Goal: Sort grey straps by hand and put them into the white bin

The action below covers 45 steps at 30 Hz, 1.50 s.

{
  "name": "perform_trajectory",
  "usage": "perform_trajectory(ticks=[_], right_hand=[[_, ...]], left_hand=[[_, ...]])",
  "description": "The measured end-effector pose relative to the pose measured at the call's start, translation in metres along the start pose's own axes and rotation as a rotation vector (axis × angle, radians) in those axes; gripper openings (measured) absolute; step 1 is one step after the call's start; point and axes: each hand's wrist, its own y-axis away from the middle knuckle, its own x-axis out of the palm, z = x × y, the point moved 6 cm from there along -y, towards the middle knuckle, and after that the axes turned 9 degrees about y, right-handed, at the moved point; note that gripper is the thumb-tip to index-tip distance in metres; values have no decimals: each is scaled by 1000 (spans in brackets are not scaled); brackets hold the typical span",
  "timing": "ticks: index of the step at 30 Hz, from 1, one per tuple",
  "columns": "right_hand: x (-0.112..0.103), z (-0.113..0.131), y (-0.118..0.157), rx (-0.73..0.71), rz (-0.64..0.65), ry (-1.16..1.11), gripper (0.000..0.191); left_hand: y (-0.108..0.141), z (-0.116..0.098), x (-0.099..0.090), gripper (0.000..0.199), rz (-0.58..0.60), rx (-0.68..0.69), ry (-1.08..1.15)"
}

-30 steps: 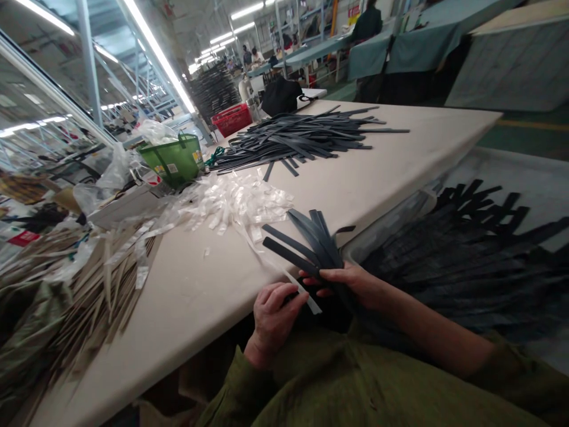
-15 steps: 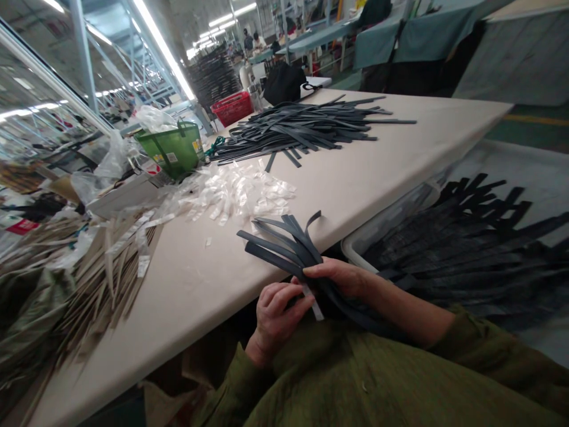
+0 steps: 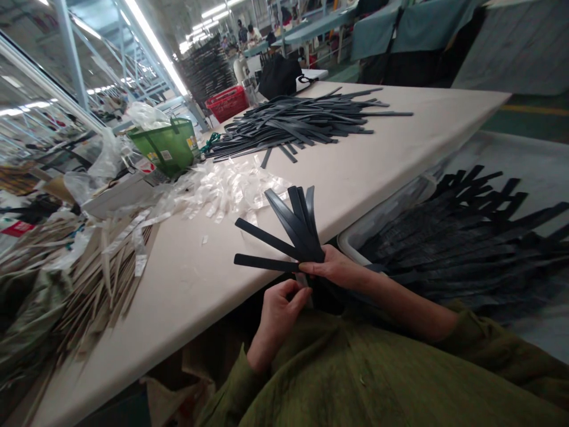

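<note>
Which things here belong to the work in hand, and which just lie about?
Likely in use:
dark grey flat strips in the right hand
thin whitish strip at the left hand

Apparently lying about:
green handled container
red plastic basket
long tan strips

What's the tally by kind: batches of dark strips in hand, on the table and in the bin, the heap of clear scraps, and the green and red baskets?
Dark strip batches: 3 (held bundle, table pile, bin load)
Clear scrap heap: 1
Baskets: 2 (green basket, red basket)
Total: 6
</note>
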Motion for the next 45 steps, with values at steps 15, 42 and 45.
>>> perform_trajectory(ticks=[15, 42, 45], right_hand=[[-53, -1, 80, 108, -307, 66, 48], [-48, -42, 112, 182, -294, 316, 45], [-50, -44, 111, 187, -314, 338, 45]], left_hand=[[-39, -13, -14, 32, -162, -300, 1035], [-42, -16, -5, 20, -181, -280, 1217], [-43, -15, -6, 32, -153, -235, 1158]])
